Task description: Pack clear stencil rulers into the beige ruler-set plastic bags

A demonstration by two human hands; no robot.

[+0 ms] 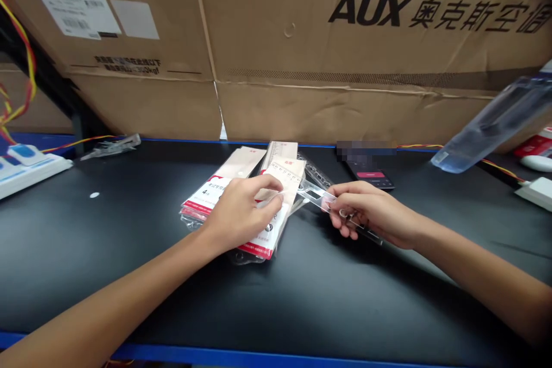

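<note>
My left hand (244, 210) is closed in a pinch on the open end of a clear plastic packet with a white and red card (282, 184) inside. It lies on top of a small pile of similar packets (215, 190) on the black table. My right hand (371, 213) grips a transparent plastic ruler (317, 195), whose far end points into the packet's mouth. The ruler's near end sticks out under my right palm.
Large cardboard boxes (345, 52) stand along the back of the black table (302, 299). A phone (371, 175) lies behind my right hand. A clear plastic bag (495, 121) hangs at the right, a white power strip (26, 167) sits at the left.
</note>
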